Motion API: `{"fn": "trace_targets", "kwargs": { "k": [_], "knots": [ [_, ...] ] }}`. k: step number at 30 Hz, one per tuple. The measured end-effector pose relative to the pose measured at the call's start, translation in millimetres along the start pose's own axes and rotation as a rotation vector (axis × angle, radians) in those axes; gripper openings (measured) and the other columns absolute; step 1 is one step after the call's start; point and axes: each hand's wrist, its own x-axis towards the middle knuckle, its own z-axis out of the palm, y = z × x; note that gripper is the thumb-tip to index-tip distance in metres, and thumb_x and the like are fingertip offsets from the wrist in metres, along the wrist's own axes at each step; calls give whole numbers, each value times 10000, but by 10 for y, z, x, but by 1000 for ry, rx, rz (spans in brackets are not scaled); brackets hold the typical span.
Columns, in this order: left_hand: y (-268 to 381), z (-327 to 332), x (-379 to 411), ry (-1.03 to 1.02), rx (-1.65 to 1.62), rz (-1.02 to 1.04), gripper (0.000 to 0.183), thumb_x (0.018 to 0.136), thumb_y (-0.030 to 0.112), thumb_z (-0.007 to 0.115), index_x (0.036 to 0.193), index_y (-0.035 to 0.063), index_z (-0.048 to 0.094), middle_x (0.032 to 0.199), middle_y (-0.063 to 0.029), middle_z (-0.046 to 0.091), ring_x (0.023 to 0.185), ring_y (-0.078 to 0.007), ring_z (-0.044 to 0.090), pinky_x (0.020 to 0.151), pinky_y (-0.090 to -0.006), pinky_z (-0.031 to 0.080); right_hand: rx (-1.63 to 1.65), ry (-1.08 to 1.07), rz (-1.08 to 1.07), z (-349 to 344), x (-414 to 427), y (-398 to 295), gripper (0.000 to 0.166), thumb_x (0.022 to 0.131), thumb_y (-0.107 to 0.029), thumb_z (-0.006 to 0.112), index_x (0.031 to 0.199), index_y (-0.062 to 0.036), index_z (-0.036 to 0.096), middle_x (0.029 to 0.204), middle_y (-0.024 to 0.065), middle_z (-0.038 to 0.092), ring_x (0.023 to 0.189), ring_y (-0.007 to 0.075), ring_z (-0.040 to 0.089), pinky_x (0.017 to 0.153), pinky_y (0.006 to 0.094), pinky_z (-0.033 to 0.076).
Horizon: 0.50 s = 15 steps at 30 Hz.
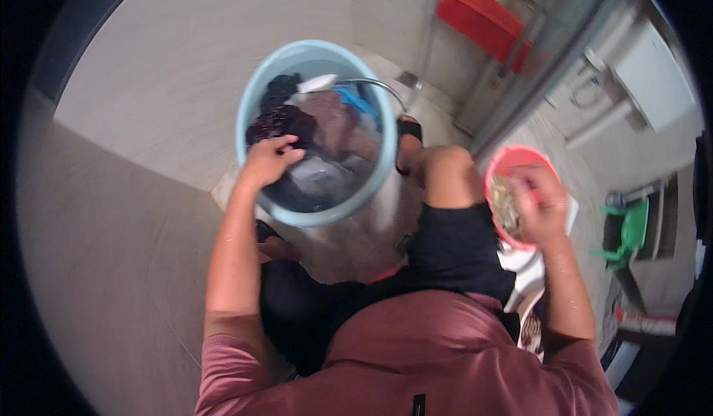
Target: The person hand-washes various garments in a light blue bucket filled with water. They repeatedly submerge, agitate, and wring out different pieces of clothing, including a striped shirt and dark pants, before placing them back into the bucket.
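A large light-blue plastic tub stands on the floor before me, holding water and wet clothes. My left hand is over its left side at a dark maroon cloth; whether the fingers grip it cannot be told. Around that cloth lie a brownish cloth, a bright blue piece and pale fabric. At my right, my right hand is blurred over a pink plastic basin. Inside the basin is a pale yellowish, crumpled mass. What the right fingers hold is unclear.
A curved metal tube reaches over the tub's rim, near a floor drain. A red dustpan is by the wall. A framed glass panel rises at the right. A green plastic stool is farther right.
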Motion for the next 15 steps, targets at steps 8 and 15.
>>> {"fn": "trace_targets", "kwargs": {
  "k": [8,15],
  "knots": [
    [-482,642,-33,-61,-68,-22,606,849,403,771,1363,121,617,1192,-170,685,1134,-325,656,961,-410,517,-75,-454,-98,3200,945,-190,534,857,-266,743,1338,-91,593,1338,229,568,1246,390,541,1072,446,441],
    [-674,820,-30,-373,167,-34,673,889,473,699,1469,196,498,1364,-206,586,1275,-366,568,1030,-464,493,147,-534,444,4422,903,256,421,880,-176,683,1250,14,620,1137,185,693,1043,337,655,977,423,493]
  ]
}}
